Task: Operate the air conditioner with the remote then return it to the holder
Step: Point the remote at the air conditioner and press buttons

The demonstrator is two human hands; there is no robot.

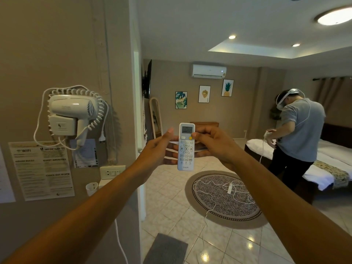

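Note:
A white remote [186, 149] with a small screen and an orange button is held upright at arm's length in both hands. My left hand [160, 149] grips its left side from behind. My right hand [215, 145] holds the right side, its thumb resting by the orange button. The white air conditioner [209, 71] hangs high on the far wall, straight beyond the remote, with a small light lit on its right end. A white holder-like piece [104, 182] sits on the near wall under the socket; I cannot tell whether it is the remote's holder.
A wall hair dryer [70, 113] with a coiled cord hangs on the left wall above notice sheets [41, 168] and a socket [112, 172]. A person [297, 138] in a headset stands by the bed [327, 168]. A round rug [225, 197] carries a white cable.

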